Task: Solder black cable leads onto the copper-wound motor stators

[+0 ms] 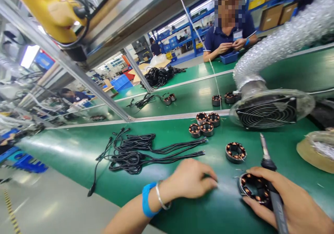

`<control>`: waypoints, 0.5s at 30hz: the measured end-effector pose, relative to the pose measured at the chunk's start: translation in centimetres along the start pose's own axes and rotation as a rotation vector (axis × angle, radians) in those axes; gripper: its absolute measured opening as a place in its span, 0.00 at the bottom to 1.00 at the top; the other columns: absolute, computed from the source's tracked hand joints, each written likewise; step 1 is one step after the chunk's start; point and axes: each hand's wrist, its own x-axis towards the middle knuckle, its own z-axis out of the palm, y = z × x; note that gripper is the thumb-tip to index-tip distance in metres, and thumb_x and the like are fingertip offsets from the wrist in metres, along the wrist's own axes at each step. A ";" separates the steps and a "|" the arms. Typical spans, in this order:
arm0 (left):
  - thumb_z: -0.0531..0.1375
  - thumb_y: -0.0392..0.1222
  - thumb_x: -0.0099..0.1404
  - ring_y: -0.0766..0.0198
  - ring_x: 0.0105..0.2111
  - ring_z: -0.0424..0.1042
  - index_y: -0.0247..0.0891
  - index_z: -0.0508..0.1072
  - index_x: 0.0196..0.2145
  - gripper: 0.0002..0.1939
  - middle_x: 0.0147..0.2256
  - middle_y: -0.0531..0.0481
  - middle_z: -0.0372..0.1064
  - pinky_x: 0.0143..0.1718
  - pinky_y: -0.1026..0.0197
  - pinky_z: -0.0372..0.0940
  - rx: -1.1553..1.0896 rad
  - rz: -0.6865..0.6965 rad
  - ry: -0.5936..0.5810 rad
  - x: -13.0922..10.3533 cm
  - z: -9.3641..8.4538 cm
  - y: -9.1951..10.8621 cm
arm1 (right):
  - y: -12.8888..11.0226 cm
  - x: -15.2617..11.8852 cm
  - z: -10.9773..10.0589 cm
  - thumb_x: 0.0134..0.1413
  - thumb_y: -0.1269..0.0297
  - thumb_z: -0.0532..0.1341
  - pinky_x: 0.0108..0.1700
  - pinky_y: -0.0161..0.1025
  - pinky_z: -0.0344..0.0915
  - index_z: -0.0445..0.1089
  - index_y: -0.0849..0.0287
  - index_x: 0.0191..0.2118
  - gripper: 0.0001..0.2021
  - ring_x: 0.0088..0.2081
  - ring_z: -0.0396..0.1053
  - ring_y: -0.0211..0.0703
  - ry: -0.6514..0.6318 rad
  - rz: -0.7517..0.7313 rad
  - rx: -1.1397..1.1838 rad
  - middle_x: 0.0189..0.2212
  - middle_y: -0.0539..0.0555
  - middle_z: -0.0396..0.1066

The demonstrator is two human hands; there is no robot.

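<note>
Ring (243, 188), iron (275, 196) in curled right grip (297, 200)

Green counter (65, 157), glossy, running obliquely across the room; pale metal strip (167, 118) along it. Metal post (78, 75) slanting up at left, long beam (148, 21) overhead. Floor (52, 199) pale grey, shiny, light patches reflected; yellow-and-black tape (10, 211) at lower left. Far side: blue shelves (195, 46) carrying bins, cardboard boxes (271, 17) at upper right. Blue crate (122, 83) beyond the counter. Bright white lamp (30, 55) at upper left. Distant left background blurred.
</note>
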 end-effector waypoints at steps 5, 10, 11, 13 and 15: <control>0.62 0.38 0.60 0.54 0.33 0.75 0.42 0.79 0.36 0.07 0.33 0.48 0.79 0.37 0.58 0.64 0.221 -0.067 0.366 0.8 -1.6 -4.4 | -0.7 1.3 -1.3 0.56 0.57 0.62 0.30 0.40 0.75 0.61 0.57 0.51 0.20 0.29 0.75 0.45 0.025 -0.040 -0.013 0.34 0.55 0.73; 0.62 0.35 0.59 0.65 0.20 0.67 0.40 0.75 0.26 0.05 0.20 0.55 0.70 0.24 0.65 0.58 0.101 0.041 0.616 0.2 -3.9 -6.2 | -0.7 1.2 -1.4 0.55 0.56 0.63 0.32 0.41 0.76 0.61 0.57 0.52 0.21 0.30 0.75 0.47 0.021 -0.029 -0.005 0.35 0.55 0.73; 0.61 0.36 0.59 0.67 0.19 0.64 0.39 0.74 0.26 0.05 0.19 0.56 0.68 0.22 0.66 0.56 0.066 0.070 0.702 -0.6 -5.4 -6.5 | -0.6 1.1 -1.3 0.55 0.55 0.63 0.32 0.41 0.76 0.61 0.57 0.52 0.22 0.30 0.75 0.47 0.020 -0.024 -0.005 0.35 0.55 0.74; 0.59 0.37 0.62 0.70 0.17 0.59 0.38 0.71 0.27 0.06 0.19 0.58 0.63 0.19 0.68 0.53 -0.005 0.138 0.926 -3.0 -9.3 -6.6 | -0.4 0.8 -1.2 0.55 0.54 0.63 0.32 0.42 0.76 0.62 0.56 0.53 0.22 0.30 0.75 0.48 0.022 -0.010 -0.004 0.36 0.55 0.74; 0.53 0.38 0.66 0.72 0.15 0.47 0.39 0.64 0.26 0.10 0.18 0.61 0.53 0.16 0.68 0.45 -0.068 0.232 1.184 -6.3 -13.2 -6.0 | 0.0 0.5 -0.9 0.54 0.53 0.63 0.32 0.43 0.76 0.62 0.55 0.53 0.23 0.29 0.75 0.49 0.019 -0.003 0.001 0.36 0.55 0.74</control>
